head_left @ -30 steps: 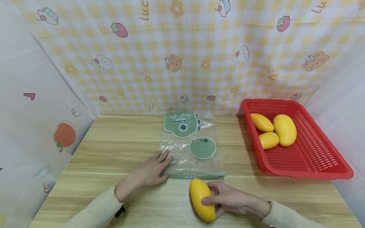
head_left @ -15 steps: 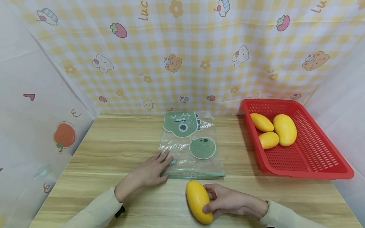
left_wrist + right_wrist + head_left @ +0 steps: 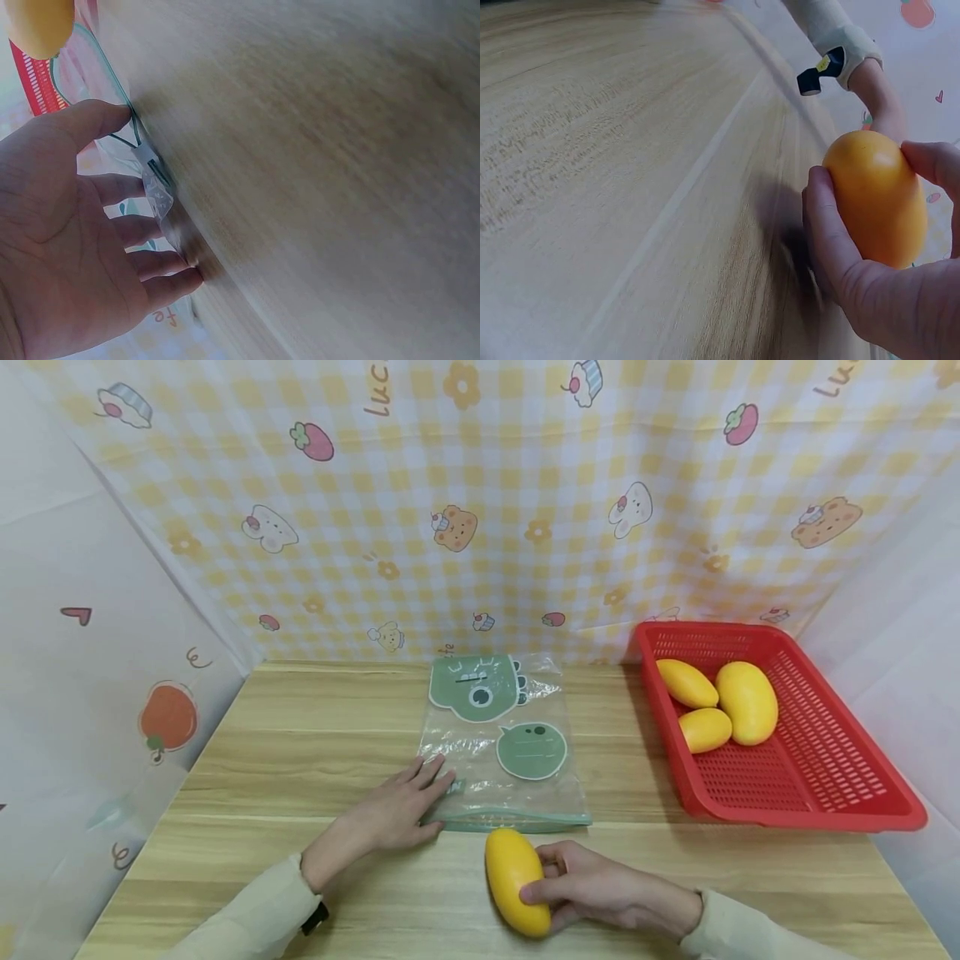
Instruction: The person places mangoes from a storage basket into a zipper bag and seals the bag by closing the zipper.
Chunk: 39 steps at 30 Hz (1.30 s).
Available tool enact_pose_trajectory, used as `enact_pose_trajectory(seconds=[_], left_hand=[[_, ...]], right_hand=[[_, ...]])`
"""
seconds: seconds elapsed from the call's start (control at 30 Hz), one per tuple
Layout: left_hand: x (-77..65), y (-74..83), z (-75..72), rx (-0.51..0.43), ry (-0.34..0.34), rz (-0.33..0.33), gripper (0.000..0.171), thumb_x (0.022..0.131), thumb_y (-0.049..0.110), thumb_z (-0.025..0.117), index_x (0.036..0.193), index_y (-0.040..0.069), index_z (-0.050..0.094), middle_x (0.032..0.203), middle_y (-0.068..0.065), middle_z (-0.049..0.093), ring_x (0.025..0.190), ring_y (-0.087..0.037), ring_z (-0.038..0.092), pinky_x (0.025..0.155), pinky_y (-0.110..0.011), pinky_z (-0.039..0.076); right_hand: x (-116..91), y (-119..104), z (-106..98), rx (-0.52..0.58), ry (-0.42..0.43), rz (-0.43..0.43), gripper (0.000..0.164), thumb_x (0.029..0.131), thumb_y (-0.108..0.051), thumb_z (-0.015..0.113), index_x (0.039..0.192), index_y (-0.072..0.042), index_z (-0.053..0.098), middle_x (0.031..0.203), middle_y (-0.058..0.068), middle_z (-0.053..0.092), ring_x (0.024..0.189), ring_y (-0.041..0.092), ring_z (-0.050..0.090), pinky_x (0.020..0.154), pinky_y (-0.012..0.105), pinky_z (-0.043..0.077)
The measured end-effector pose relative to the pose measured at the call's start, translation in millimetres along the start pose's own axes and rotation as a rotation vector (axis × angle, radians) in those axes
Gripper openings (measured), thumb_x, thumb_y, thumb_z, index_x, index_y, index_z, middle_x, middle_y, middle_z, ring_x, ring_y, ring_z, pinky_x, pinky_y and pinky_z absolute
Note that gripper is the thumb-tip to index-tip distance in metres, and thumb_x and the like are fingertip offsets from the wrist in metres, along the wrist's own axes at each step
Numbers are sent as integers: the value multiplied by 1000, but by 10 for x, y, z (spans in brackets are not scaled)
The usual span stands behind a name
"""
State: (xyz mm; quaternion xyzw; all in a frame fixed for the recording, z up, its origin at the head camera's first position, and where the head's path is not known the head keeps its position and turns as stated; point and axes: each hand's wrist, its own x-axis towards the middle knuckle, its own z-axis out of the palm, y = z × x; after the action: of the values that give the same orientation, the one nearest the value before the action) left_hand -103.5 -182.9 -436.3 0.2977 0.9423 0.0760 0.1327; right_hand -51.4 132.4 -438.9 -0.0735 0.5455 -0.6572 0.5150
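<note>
A clear zip bag [image 3: 517, 797] with green cartoon prints lies flat on the table, its green-edged mouth toward the front. My left hand [image 3: 397, 810] rests on the bag's left front corner with fingers spread; the left wrist view shows the thumb [image 3: 105, 120] at the bag's edge. My right hand [image 3: 592, 885] grips a yellow mango [image 3: 516, 881] between thumb and fingers, just in front of the bag's mouth. In the right wrist view the mango [image 3: 877, 195] appears held above the table, with its shadow below.
At the right stands a red perforated basket [image 3: 810, 818] with three yellow mangoes [image 3: 748, 702] in its left part. A checked cartoon curtain [image 3: 525, 485] hangs behind the wooden table [image 3: 300, 718]. White sheets [image 3: 97, 610] close off both sides.
The right hand has moved the mango a little to the left, and over the last half second slightly up toward the bag's mouth. The left hand has stayed put on the bag.
</note>
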Motion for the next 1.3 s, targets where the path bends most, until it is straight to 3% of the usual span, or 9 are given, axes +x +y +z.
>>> enact_pose_trajectory(seconds=[0.13, 0.37, 0.6, 0.97, 1.3], left_hand=[[-3, -4, 9, -3, 1, -3, 74, 98, 40, 65, 157, 5, 37, 163, -22, 23, 145, -49, 25, 115, -56, 28], [-10, 6, -1, -15, -2, -6, 73, 98, 38, 65, 157, 5, 37, 163, -23, 22, 145, -49, 24, 115, -57, 28], [0, 1, -3, -2, -3, -8, 73, 99, 39, 64, 158, 6, 37, 164, -22, 21, 145, -49, 23, 115, -56, 28], [-8, 5, 3, -4, 6, 4, 73, 98, 37, 66, 156, 4, 38, 163, -24, 23, 145, -50, 24, 115, -56, 29], [-15, 9, 0, -18, -1, -1, 72, 99, 37, 65, 157, 4, 37, 163, -23, 21, 145, -49, 24, 114, -57, 29]], right_hand=[[8, -37, 14, 18, 8, 26, 54, 102, -16, 61, 143, 11, 40, 117, 19, 65, 101, 28, 66, 87, 46, 57], [14, -53, 30, 122, -26, -4, 51, 103, -21, 60, 139, 8, 39, 116, 27, 65, 98, 35, 71, 83, 44, 59], [36, -59, 31, 146, -1, -6, 53, 102, -15, 61, 143, 8, 37, 119, 26, 62, 99, 35, 70, 87, 42, 58], [44, -52, 64, 167, 37, -18, 45, 98, -3, 63, 135, 12, 40, 117, 25, 62, 99, 32, 69, 91, 43, 55], [39, 21, 48, 163, 55, -36, 28, 99, -1, 59, 123, 15, 56, 117, 22, 64, 106, 29, 68, 99, 42, 50]])
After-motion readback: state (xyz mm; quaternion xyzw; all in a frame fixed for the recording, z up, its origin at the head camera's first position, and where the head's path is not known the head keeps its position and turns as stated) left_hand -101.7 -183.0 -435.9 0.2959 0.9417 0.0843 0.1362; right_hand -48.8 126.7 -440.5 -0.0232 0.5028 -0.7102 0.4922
